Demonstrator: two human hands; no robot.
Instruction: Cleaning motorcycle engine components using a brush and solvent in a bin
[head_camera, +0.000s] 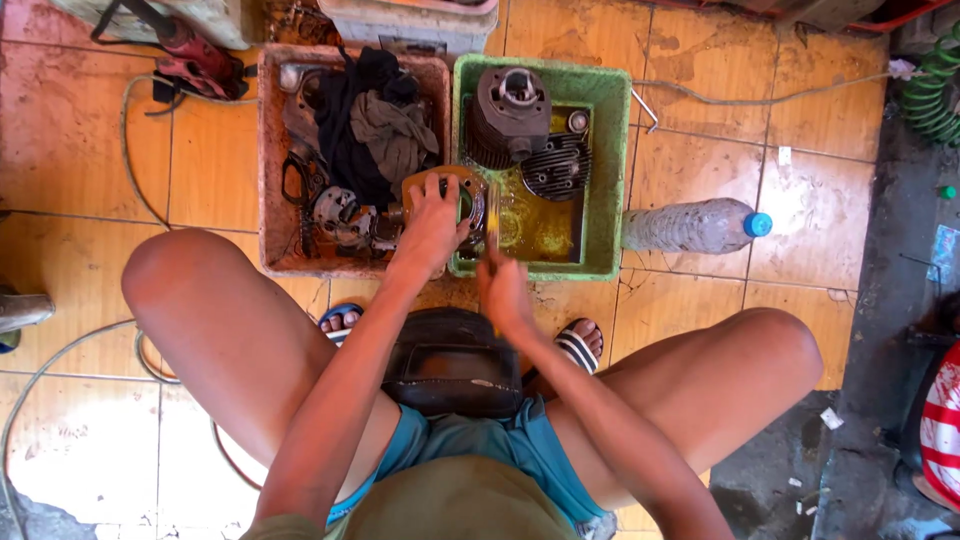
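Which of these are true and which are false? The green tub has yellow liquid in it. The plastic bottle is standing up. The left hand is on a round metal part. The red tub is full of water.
1. The green tub holds yellow liquid: true.
2. The plastic bottle stands upright: false, it lies on its side on the tiled floor.
3. The left hand rests on a round metal part: true.
4. The red tub is full of water: false, it holds dark rags and metal parts.
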